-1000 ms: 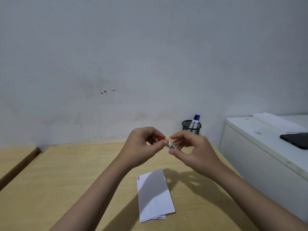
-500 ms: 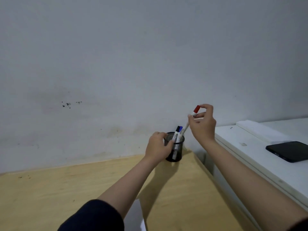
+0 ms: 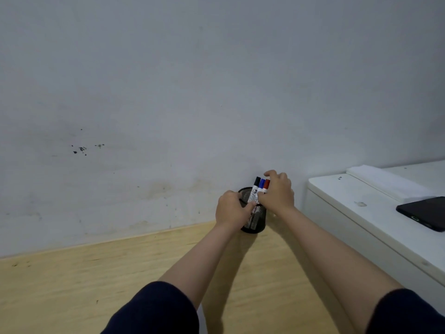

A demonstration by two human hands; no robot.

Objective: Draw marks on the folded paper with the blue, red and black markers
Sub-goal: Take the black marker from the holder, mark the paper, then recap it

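Against the wall, at the far edge of the wooden table point(image 3: 72, 285), the black mesh cup point(image 3: 255, 220) is standing upright, and both hands are working at it. The left hand point(image 3: 230, 212) is wrapping around the cup's left side, fingers pressed together against the mesh, steadying it. The right hand point(image 3: 277, 194) is sitting over the cup's right rim with its fingers curled beside the red marker point(image 3: 266, 185); whether it is pinching that marker or merely touching it, I cannot tell. All three markers are standing in the cup, caps up: the black marker point(image 3: 255, 189) to the left, the blue marker point(image 3: 261, 185) in the middle, the red one to the right. The folded paper is showing only as a pale sliver point(image 3: 201, 314) near the bottom edge, well apart from the cup toward the person. Judging by the task, the black marker is probably the one wanted next. To do this well, the left hand should be holding the cup down firmly while the right pinches only the black cap and lifts straight up, so the neighbours are not dragged out and the light cup is not tipping.
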